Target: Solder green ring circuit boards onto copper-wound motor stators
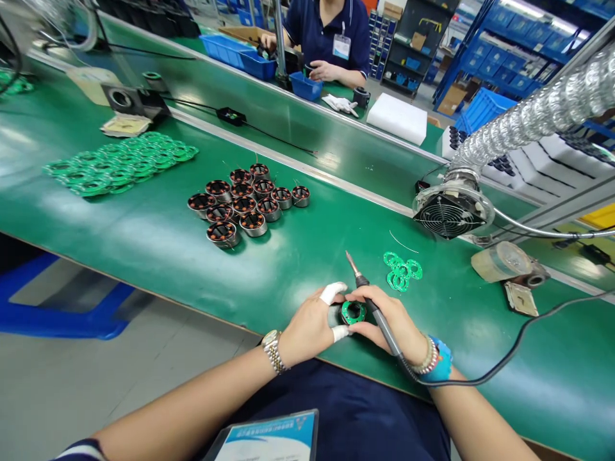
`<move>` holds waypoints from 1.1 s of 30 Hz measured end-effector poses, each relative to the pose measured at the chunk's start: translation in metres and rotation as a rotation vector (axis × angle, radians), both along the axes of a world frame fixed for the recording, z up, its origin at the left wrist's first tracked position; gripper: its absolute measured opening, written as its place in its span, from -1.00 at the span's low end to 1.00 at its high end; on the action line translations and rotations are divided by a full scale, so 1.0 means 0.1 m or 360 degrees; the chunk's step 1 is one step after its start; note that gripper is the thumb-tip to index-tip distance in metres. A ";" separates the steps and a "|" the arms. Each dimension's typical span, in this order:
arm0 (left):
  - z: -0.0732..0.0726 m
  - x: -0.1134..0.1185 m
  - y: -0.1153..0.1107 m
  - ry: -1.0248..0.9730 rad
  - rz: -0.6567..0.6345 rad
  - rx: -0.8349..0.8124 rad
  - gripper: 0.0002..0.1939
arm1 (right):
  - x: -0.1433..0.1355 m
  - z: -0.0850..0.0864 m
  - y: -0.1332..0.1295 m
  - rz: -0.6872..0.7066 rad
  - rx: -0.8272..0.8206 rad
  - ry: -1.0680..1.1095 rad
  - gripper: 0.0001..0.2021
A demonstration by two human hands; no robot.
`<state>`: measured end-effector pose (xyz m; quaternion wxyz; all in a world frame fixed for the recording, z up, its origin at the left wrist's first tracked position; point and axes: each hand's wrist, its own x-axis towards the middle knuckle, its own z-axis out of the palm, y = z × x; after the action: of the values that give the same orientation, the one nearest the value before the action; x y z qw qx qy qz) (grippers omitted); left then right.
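Note:
Near the table's front edge, my left hand [314, 320], with white tape on thumb and forefinger, grips a motor stator [335, 315] from its left side. A green ring-shaped circuit board [354, 312] sits at the stator's right-hand face. My right hand [394, 320] is closed around a soldering iron [379, 317], its tip pointing up and away to the left. The thumb and forefinger of that same hand also touch the ring board. Just beyond, a few loose green ring boards [402, 271] lie overlapping on the table.
Several copper-wound stators [243, 205] stand grouped left of centre, with rows of green ring boards [120, 163] farther left. A fan on a foil duct [451, 211] hangs at right, near a plastic tub [501, 261] and sponge tray [521, 299]. A co-worker [327, 38] sits opposite.

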<state>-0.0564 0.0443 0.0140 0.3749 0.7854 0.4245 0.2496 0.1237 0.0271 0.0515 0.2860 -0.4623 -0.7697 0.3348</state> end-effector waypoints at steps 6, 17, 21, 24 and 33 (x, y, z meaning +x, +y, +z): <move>0.01 -0.01 0.00 0.0024 -0.0005 -0.0045 -0.41 | 0.02 0.00 0.03 -0.0022 -0.0141 0.0171 -0.51; 0.03 -0.02 0.01 0.0008 -0.0021 -0.0039 -0.51 | 0.13 -0.16 -0.04 -0.0338 -0.0591 0.1082 -0.49; 0.04 -0.03 0.04 0.0013 -0.0126 0.0079 -0.60 | 0.13 -0.23 -0.05 -0.0428 -0.0632 0.1117 -0.50; 0.04 -0.04 0.07 0.0026 -0.0174 0.0161 -0.66 | 0.11 -0.23 -0.02 -0.0398 -0.0613 0.1070 -0.50; 0.00 -0.03 0.02 0.0095 -0.0056 0.0118 -0.61 | 0.06 0.03 0.06 -0.0057 -0.0166 0.0194 -0.53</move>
<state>-0.0597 0.0464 0.0135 0.3370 0.8133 0.4120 0.2350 0.1298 0.0335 0.0548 0.3137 -0.4689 -0.7241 0.3968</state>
